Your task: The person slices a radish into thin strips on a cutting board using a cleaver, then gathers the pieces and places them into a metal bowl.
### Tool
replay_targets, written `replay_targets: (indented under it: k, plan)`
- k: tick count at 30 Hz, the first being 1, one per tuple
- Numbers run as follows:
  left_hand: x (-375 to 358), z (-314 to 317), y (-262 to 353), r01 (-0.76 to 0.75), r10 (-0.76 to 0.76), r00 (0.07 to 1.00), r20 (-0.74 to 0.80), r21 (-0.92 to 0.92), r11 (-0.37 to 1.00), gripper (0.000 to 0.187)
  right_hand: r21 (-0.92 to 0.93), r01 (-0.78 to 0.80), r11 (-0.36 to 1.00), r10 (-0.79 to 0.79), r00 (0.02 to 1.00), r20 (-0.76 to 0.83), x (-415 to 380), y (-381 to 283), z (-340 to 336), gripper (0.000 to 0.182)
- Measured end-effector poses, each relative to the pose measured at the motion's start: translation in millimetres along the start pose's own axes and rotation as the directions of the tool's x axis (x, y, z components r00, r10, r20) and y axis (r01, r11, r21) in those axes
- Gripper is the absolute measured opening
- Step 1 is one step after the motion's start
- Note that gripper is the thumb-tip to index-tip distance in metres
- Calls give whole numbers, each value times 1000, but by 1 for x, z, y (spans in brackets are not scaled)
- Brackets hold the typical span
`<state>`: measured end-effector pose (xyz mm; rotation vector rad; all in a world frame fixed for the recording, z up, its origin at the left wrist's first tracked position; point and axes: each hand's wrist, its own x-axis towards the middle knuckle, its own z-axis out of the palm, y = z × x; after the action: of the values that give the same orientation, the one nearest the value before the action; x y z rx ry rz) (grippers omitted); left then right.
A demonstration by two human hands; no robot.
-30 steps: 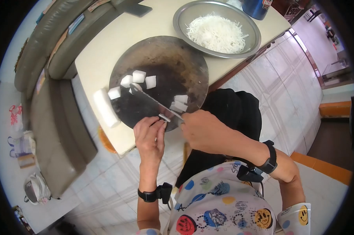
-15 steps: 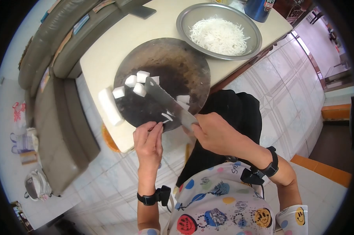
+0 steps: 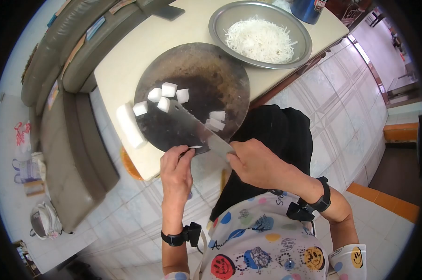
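My right hand [image 3: 255, 162] is wrapped round the handle of a cleaver [image 3: 199, 128], whose blade lies slantwise over the dark round chopping board [image 3: 169, 67]. At the board's near edge, the fingertips of my left hand [image 3: 176, 168] pinch a thin white strip [image 3: 194, 147]. Beyond the blade's tip sit several white chunks [image 3: 169, 89]. A few pale slices [image 3: 216, 122] lie right of the blade. Against the board's left side rests a long peeled white piece [image 3: 131, 126].
A metal bowl [image 3: 214, 28] of white shreds [image 3: 260, 41] stands at the table's [image 3: 122, 60] back right, beside a blue container [image 3: 308, 10]. A dark flat object [image 3: 169, 12] lies at the back. A grey sofa [image 3: 78, 158] is on the left.
The two strips near my left fingertips now show as one. One white chunk at the cleaver's tip has shifted slightly up and left, and the blade has moved a little.
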<state>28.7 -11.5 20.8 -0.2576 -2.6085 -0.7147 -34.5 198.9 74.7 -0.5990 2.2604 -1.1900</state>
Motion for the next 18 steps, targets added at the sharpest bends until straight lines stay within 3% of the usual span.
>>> replay_targets:
  k: [6, 14, 18]
  plan:
    - [-11, 0, 7, 9, -8, 1000, -8, 72, 997, 32, -76, 75, 994, -74, 997, 22, -4, 0, -1, 19]
    - [-13, 10, 7, -9, 10, 1000, -14, 84, 996, 37, -357, 241, 902, -220, 970, 100, 3, 1, -9, 10]
    - [-12, 9, 5, -15, 14, 1000, 4, 78, 997, 38, -369, 192, 909, -157, 980, 123, 4, 1, -13, 9]
